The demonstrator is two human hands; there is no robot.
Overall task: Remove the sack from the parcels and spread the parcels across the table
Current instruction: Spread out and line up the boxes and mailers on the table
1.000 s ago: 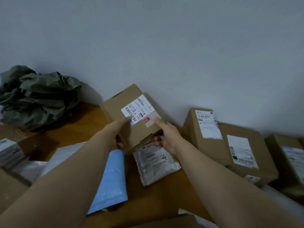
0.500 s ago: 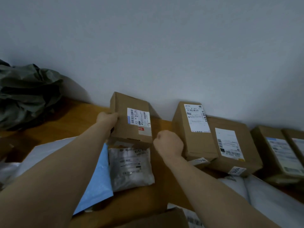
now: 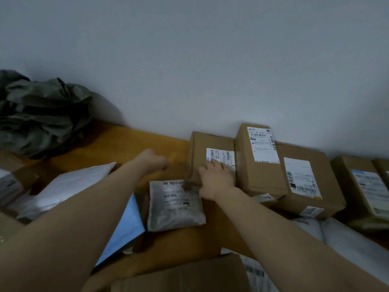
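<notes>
Right grip [image 3: 216,179] flat on box [image 3: 210,152] against wall; left grip [image 3: 152,160] loosely curled above desk [image 3: 126,142]; crumpled sack [image 3: 42,114] far left.

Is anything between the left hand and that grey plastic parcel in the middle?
Nothing visible. The left hand hovers over bare table, and the grey parcel lies just nearer, uncovered except where the right hand touches its far corner.
</notes>
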